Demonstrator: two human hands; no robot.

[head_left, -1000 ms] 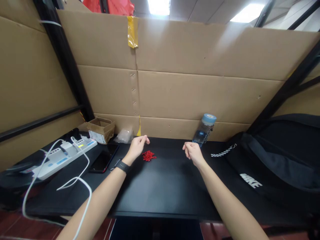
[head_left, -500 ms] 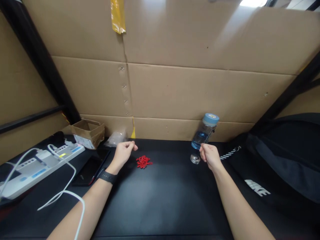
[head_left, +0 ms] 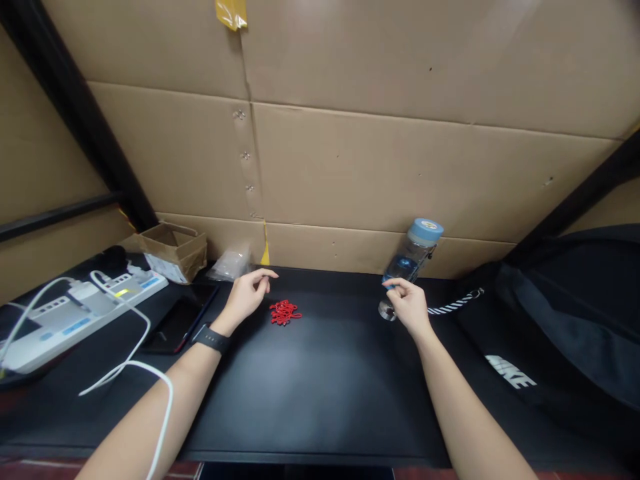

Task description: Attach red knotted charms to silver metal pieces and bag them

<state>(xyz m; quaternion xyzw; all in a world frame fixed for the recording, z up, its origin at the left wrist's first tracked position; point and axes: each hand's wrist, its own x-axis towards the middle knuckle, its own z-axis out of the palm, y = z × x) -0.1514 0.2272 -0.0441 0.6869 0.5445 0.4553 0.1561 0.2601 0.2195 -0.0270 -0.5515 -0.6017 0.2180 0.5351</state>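
A small pile of red looped pieces, like little clips or chain links (head_left: 285,313), lies on the black table. My left hand (head_left: 247,293), with a dark band on its wrist, is just to the left of the pile, apart from it. Its index finger stretches out, the thumb stands away, and I see nothing held. Over a small shiny round container (head_left: 387,309) is my right hand (head_left: 409,305). Its thumb and fingers come together in a pinch; anything between them is too small to make out. Behind it, a blue-lidded water bottle (head_left: 410,250) stands near the cardboard wall.
At the left are a white power strip (head_left: 90,327) with cables, a dark phone (head_left: 180,325), an open cardboard box (head_left: 175,253) and a clear plastic bag (head_left: 231,264). A black bag (head_left: 550,320) with a striped strap fills the right side. Cardboard walls (head_left: 350,173) enclose the back.
My left hand has loosened, its index finger now extended. My right hand has moved left, over the shiny container, partly covering it. The view has tilted down slightly.
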